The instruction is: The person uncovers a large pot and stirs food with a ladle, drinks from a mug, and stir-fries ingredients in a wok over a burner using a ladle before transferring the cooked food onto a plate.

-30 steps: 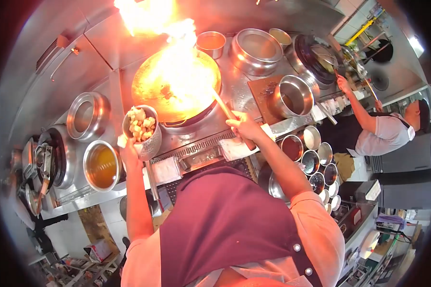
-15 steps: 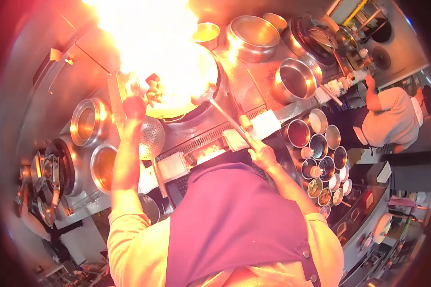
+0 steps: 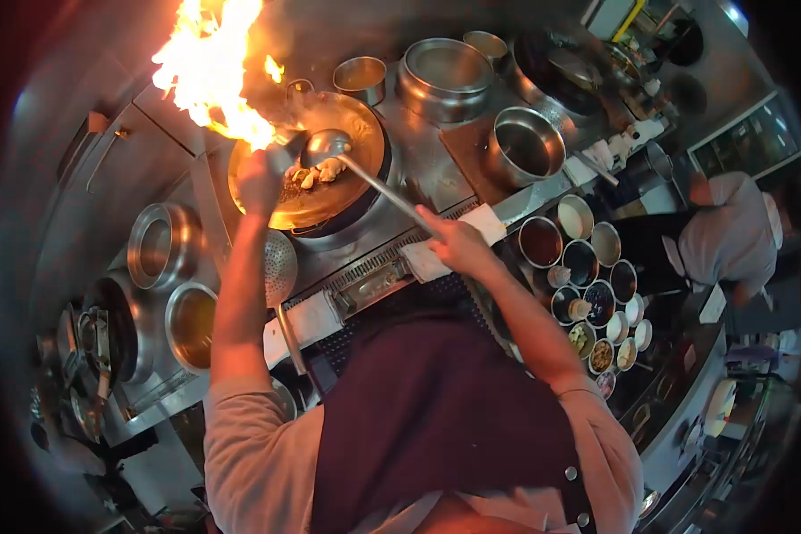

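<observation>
My right hand (image 3: 461, 244) is closed around the long handle of a ladle (image 3: 329, 142). The ladle's bowl is over the wok (image 3: 351, 191), beside pale chunks of food (image 3: 320, 173). My left hand (image 3: 260, 184) is closed at the wok's left side. A dark, blurred metal shape shows beside its fingers, and what it grips cannot be made out. Tall flames (image 3: 214, 71) rise from the wok's far left, just beyond my left hand.
A perforated strainer (image 3: 280, 267) lies near my left forearm. Metal pots (image 3: 525, 151) stand right of the wok, and a basin of yellowish liquid (image 3: 191, 325) at left. Folded cloths (image 3: 427, 262) line the stove edge. Several ingredient containers (image 3: 581, 261) stand at right, near another person (image 3: 730, 227).
The flames have shrunk and the glare has faded, so the wok and food now show. The ladle's bowl has moved up and left, and my right hand slightly left and up.
</observation>
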Demonstrator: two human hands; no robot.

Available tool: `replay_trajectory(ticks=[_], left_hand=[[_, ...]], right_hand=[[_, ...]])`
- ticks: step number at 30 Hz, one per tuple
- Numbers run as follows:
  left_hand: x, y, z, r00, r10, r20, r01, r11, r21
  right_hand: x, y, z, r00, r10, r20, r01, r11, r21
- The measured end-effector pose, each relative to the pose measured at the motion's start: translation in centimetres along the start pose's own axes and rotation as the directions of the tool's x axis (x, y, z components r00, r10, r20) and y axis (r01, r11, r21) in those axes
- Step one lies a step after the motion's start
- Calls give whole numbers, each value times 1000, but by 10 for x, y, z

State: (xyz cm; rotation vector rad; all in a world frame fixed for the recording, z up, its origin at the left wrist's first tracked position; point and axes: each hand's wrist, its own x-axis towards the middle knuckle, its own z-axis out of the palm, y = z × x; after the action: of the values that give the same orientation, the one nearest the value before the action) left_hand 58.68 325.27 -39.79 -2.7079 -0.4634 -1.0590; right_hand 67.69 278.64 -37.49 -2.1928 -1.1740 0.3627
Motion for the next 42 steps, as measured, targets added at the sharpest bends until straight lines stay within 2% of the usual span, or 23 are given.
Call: replay_trajectory(ticks=[2,3,8,10,11,13,14,15,17,18,19,20,21,22,24,27,30,32,33,34,36,37,42], left_hand=[[-57,-24,90,889,-396,229,376,918,125],[-65,-21,55,790,-604,100,606,795,10],[-109,-19,-57,649,-719,-247,743,669,6],[-138,-14,-83,333,-934,-127,914,353,-198],[-137,23,-127,251,-967,-50,886,250,-390],[-176,66,-158,188,-982,-22,539,122,-833],[-211,86,-171,74,-995,74,594,-15,-804],[-258,109,-182,-26,-976,217,677,-177,-714],[-321,182,-208,-219,-943,249,655,-332,-679],[-337,224,-236,-222,-942,253,690,-335,-642],[-338,263,-267,-445,-862,243,689,-503,-522],[-459,287,-227,-277,-952,132,729,-297,-617],[-453,320,-270,-456,-861,225,734,-507,-452],[-480,346,-294,-517,-843,151,709,-520,-476],[-560,403,-335,-643,-759,102,759,-649,-48],[-695,506,-399,-859,-500,-110,495,-866,68],[-763,615,-494,-918,-202,-341,182,-979,88],[-787,684,-552,-902,-99,-419,156,-982,-103],[-806,714,-582,-894,-33,-448,92,-990,-111],[-832,753,-600,-877,47,-478,165,-905,-392],[-832,791,-644,-841,153,-519,287,-687,-668],[-836,806,-670,-872,255,-417,190,-610,-770],[-847,841,-725,-765,519,-381,363,-142,-921]], right_hand=[[10,-4,5,998,-39,49,37,998,44],[12,-7,6,996,-22,89,22,1000,4],[-17,31,33,993,-37,109,34,999,30],[-36,59,44,993,-108,37,107,994,39],[-50,66,43,993,-103,52,100,994,54],[-58,84,43,991,-119,62,116,992,52],[-63,94,47,989,-130,69,127,991,51],[-63,101,48,987,-55,152,52,998,25],[-61,119,55,969,17,246,-9,999,-31],[-55,132,61,967,13,253,-2,999,-45],[-46,142,65,962,-35,271,36,999,2],[-39,146,70,957,-79,280,67,996,51],[-36,140,71,951,-126,281,110,991,72],[-34,133,70,947,-167,276,147,985,91],[-36,134,73,925,-185,332,153,981,118],[-48,128,76,906,-242,346,229,970,79],[-47,130,87,869,-410,279,428,904,-6],[-61,100,78,931,-183,314,207,977,-43],[-63,103,82,914,-213,344,243,969,-45],[-60,110,89,915,-263,308,301,950,-83],[-51,129,106,895,-345,285,385,918,-99],[-47,139,112,884,-407,230,445,883,-148],[-57,124,134,869,-479,125,489,792,-366]])
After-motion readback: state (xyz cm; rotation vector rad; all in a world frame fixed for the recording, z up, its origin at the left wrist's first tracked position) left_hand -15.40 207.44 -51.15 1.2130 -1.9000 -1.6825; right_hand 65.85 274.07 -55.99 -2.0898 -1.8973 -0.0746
